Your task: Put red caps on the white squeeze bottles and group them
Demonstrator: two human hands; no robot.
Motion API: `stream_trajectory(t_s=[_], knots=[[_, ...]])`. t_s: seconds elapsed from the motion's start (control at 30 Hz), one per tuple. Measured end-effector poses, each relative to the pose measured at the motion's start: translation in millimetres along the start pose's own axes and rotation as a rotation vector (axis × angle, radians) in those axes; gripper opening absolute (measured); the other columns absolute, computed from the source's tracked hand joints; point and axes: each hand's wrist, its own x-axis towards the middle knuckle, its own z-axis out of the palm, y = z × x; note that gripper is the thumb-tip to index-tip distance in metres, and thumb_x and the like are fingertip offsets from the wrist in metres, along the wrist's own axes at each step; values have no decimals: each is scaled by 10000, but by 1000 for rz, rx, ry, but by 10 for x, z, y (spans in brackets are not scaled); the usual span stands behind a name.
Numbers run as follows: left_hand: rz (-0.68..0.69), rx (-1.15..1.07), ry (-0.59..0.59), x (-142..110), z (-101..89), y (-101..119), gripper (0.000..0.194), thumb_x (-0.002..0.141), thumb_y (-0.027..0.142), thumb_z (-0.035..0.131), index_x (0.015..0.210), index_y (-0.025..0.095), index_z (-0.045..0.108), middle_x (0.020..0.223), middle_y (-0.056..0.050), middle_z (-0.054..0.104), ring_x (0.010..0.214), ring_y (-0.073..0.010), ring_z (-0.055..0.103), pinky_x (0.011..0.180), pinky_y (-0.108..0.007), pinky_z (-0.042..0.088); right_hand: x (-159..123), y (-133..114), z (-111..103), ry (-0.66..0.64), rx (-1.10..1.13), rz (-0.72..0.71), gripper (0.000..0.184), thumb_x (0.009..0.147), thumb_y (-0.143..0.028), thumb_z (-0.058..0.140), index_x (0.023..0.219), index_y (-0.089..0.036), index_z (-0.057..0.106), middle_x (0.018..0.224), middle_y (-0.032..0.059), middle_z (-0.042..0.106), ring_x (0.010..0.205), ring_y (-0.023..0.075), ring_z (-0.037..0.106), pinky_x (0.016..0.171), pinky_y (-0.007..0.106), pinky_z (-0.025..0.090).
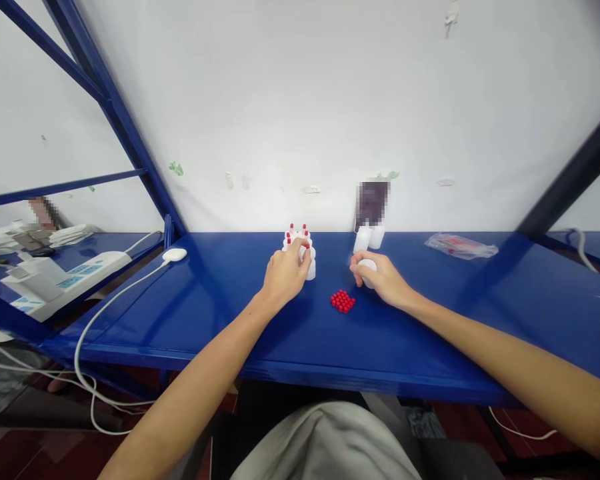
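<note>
On the blue shelf (pixel 430 333) stands a cluster of small white bottles with red caps (pixel 296 237). My left hand (pixel 285 275) is closed around the nearest capped bottle (pixel 310 267) of that cluster. My right hand (pixel 383 280) is wrapped around a white bottle without a cap (pixel 367 265), held low over the shelf. Between the two hands lies a small pile of red caps (pixel 343 301). Behind my right hand stand two more uncapped white bottles (pixel 369 237).
A clear plastic bag with red contents (pixel 460 246) lies at the back right. A white cable with a round puck (pixel 174 255) runs off the left edge. A white power strip (pixel 55 280) sits on the left shelf. Blue frame struts (pixel 125 127) rise at left.
</note>
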Motion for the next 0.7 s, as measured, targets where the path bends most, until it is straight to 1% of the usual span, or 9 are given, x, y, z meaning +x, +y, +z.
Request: stream_trajectory(t_s=[0.13, 0.2, 0.23, 0.3, 0.37, 0.43, 0.53, 0.6, 0.7], knots=[[42, 24, 15, 7, -1, -18, 322, 961, 312, 444, 1227, 210, 595, 603, 10, 618, 562, -148, 581, 656, -253, 427, -6, -9, 2, -13, 3, -1, 207, 843, -378, 551, 753, -192, 541, 538, -28, 551, 523, 129, 486, 559, 273, 381], [93, 4, 41, -5, -4, -11, 351, 967, 312, 440, 1276, 198, 561, 585, 25, 597, 539, -138, 564, 645, -243, 421, -6, -8, 6, -11, 1, 0, 217, 845, -384, 554, 747, -191, 541, 527, -32, 535, 510, 125, 478, 540, 268, 372], [136, -9, 36, -16, -4, -3, 349, 968, 307, 441, 1277, 195, 557, 587, 31, 591, 532, -131, 556, 639, -237, 418, -6, -7, 8, -9, 0, 1, 220, 844, -386, 556, 746, -190, 542, 521, -34, 529, 503, 123, 474, 531, 266, 368], [279, -27, -48, -46, 3, 18, 312, 963, 278, 448, 1234, 197, 580, 653, 20, 618, 572, -124, 570, 647, -227, 424, -4, -5, 13, -4, 1, 0, 219, 839, -386, 557, 745, -188, 547, 507, -37, 517, 488, 122, 467, 512, 263, 362], [453, -15, -199, -80, 27, 36, 286, 962, 238, 438, 1191, 203, 606, 804, -14, 658, 702, -136, 613, 690, -230, 444, -3, -5, 15, -5, -9, -6, 226, 834, -388, 557, 735, -184, 558, 500, -35, 513, 480, 123, 467, 500, 262, 362], [575, 36, -338, -107, 65, 41, 310, 969, 207, 409, 1210, 211, 605, 934, -44, 648, 828, -157, 622, 734, -242, 461, -3, -7, 15, -10, -39, -13, 246, 836, -397, 559, 726, -177, 579, 515, -27, 528, 484, 124, 480, 503, 264, 373], [624, 112, -448, -124, 128, 25, 360, 988, 211, 374, 1290, 233, 569, 973, -55, 596, 861, -167, 605, 744, -256, 467, -5, -15, 15, 1, -98, -15, 267, 838, -402, 569, 712, -169, 605, 535, -20, 546, 484, 124, 490, 518, 270, 383], [627, 112, -478, -121, 156, 13, 359, 1001, 238, 365, 1296, 246, 570, 983, -53, 574, 868, -165, 600, 756, -261, 466, -4, -21, 18, 17, -123, -12, 282, 841, -399, 567, 682, -169, 600, 527, -19, 542, 483, 125, 489, 528, 275, 385], [624, 71, -501, -110, 168, 11, 334, 1015, 282, 358, 1238, 250, 606, 995, -47, 567, 886, -163, 600, 785, -268, 462, 2, -26, 26, 27, -124, -12, 304, 860, -406, 553, 664, -174, 573, 544, -12, 559, 506, 131, 515, 558, 277, 406]])
